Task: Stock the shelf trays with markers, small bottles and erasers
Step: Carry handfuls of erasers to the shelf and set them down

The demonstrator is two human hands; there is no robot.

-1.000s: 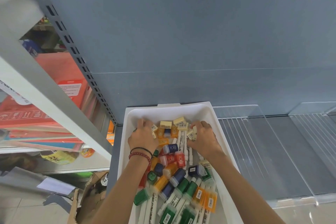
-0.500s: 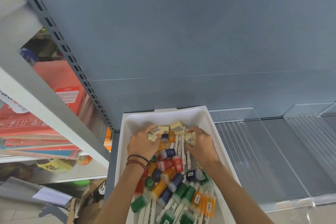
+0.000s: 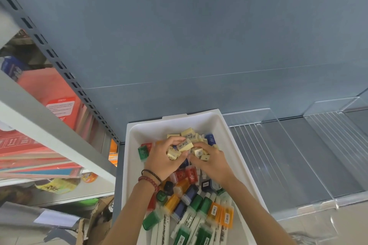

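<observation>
A person's two hands meet over a white tray (image 3: 224,125) at the left end of a grey shelf (image 3: 294,165). The left hand (image 3: 163,162) and right hand (image 3: 213,162) cup towards each other, fingers curled round a heap of cream erasers (image 3: 185,144) (barcode labels show on several), held over the tray's far half. More erasers lie loose just behind the hands. Nearer the camera the tray holds small bottles (image 3: 191,174) in red, orange, blue and green, then white markers (image 3: 205,206) with green and orange caps. Two bracelets (image 3: 150,179) circle the left wrist. Clear dividers (image 3: 251,145) stand on the shelf to the right.
</observation>
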